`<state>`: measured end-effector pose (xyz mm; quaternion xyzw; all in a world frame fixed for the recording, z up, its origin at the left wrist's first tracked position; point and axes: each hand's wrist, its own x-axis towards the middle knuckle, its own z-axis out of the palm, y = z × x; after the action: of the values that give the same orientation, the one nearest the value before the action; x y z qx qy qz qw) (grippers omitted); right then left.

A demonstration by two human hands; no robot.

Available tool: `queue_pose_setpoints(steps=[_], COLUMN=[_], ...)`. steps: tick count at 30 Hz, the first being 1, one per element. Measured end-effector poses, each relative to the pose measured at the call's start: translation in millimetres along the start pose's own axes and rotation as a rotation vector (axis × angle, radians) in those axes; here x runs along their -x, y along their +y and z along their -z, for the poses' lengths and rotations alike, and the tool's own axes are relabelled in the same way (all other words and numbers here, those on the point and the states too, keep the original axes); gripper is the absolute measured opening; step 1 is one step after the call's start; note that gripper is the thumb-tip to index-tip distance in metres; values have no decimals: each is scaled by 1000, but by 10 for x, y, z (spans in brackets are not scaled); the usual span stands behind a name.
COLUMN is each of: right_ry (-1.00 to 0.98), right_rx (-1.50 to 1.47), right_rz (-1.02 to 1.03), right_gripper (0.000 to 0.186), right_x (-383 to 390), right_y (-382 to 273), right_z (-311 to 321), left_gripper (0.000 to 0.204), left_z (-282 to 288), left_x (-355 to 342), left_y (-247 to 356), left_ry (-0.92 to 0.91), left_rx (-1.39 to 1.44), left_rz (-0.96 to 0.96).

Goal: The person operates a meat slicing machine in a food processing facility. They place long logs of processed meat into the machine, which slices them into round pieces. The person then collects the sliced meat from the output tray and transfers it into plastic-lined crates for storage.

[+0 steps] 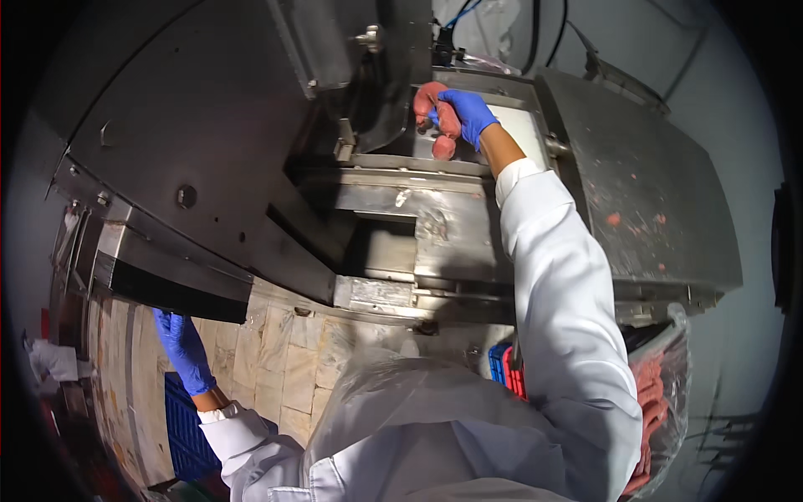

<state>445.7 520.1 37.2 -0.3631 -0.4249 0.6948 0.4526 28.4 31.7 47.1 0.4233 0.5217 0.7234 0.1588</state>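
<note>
My right hand (470, 115), in a blue glove, reaches forward over the steel machine (368, 177). Its fingers are closed on pink sausage-shaped meat (450, 121), a thick curved length bent in a loop with a rounded lump at its near end. The meat is over a metal tray area beside a white slab (520, 130). Low on the left, my left hand (184, 356), also blue-gloved, is at the underside of a black-edged steel box (180, 289). The box hides its fingertips, so its grip cannot be made out.
A rectangular opening (381, 244) lies in the machine's near side. On the right, a sloping steel cover (657, 192) carries bits of meat. A clear plastic bag of pink meat strands (657, 410) stands lower right. Blue crates (188, 427) and a red-and-blue crate (507, 368) are below.
</note>
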Motion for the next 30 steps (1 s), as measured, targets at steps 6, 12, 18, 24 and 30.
queue_pose_setpoints(steps=[6, 12, 18, 24, 30], right_ry=[75, -190, 184, 1010, 1402], right_rx=[574, 331, 643, 933, 1132], right_rz=[305, 258, 364, 249, -451], right_gripper=[32, 32, 40, 49, 83], right_x=[-564, 1517, 3758, 6134, 8115], right_y=[403, -1048, -1698, -1719, -230], right_z=[101, -18, 865, 2229, 3816], left_gripper=[52, 56, 52, 49, 44], left_z=[-25, 295, 315, 382, -246], left_x=[-23, 34, -119, -237, -66], left_y=[-28, -82, -181, -48, -22], left_ry=[25, -39, -62, -27, -38], left_rx=[59, -53, -13, -44, -95], left_rz=[45, 16, 18, 183, 23])
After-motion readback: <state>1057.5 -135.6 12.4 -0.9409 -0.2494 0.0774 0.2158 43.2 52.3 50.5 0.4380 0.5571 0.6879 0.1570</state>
